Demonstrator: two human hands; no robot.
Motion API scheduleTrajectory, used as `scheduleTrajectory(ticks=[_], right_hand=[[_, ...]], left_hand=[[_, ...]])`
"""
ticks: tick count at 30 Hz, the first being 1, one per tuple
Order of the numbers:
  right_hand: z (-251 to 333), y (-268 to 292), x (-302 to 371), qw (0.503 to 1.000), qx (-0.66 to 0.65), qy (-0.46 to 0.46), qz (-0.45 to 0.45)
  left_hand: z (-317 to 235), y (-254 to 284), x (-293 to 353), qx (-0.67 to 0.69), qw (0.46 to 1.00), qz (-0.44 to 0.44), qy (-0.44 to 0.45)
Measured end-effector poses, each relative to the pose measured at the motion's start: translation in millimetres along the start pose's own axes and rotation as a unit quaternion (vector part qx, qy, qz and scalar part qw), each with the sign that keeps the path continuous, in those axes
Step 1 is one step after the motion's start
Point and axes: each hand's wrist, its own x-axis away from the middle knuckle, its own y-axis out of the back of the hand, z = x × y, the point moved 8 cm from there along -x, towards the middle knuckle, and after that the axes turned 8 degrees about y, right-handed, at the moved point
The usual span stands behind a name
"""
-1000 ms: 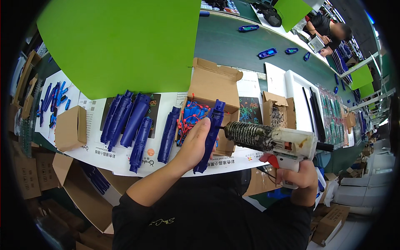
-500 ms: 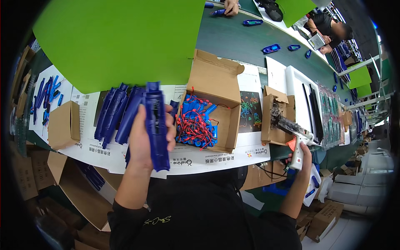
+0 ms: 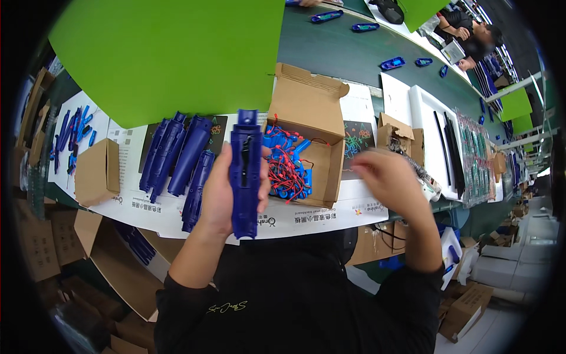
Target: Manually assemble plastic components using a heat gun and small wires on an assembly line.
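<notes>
My left hand is wrapped round a long dark blue plastic shell half, its hollow side up with a dark strip along the inside. To the right of an open cardboard box, my right hand is in the air, its fingers smeared by motion. The box holds blue battery packs with red and black wires. Just beyond that hand, a glue gun rests by a small cardboard box. More blue shell halves lie to the left of my left hand.
A tall green panel stands behind the shells. At the right are a white foam tray with black strips and stacked green circuit boards. Blue assemblies lie on the green bench, where a co-worker sits at the far right.
My right hand has let go of the glue gun and moved left toward the battery box. The shell in my left hand has shifted slightly right in view.
</notes>
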Motion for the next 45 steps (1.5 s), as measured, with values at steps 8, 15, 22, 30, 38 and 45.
scheduleTrajectory(ticks=[8, 15, 22, 30, 38, 45], right_hand=[[-1, -89, -40, 0.984, 0.165, 0.047, 0.044], [15, 11, -8, 0.988, 0.023, -0.052, -0.147], [88, -9, 38, 0.944, 0.031, 0.212, -0.252], [26, -23, 33, 0.889, -0.41, -0.053, -0.198], [23, -39, 29, 0.78, -0.602, -0.038, -0.168], [40, -48, 20, 0.813, -0.559, -0.048, -0.157]], left_hand=[[0, -5, 14, -0.055, 0.998, -0.007, -0.005], [22, -3, 11, -0.007, 0.999, -0.008, 0.042], [49, -33, -12, -0.098, 0.993, -0.011, 0.059], [39, -30, -3, -0.206, 0.978, -0.011, 0.02], [49, -39, 5, -0.219, 0.974, 0.008, 0.051], [71, -39, 2, -0.127, 0.983, -0.012, 0.129]])
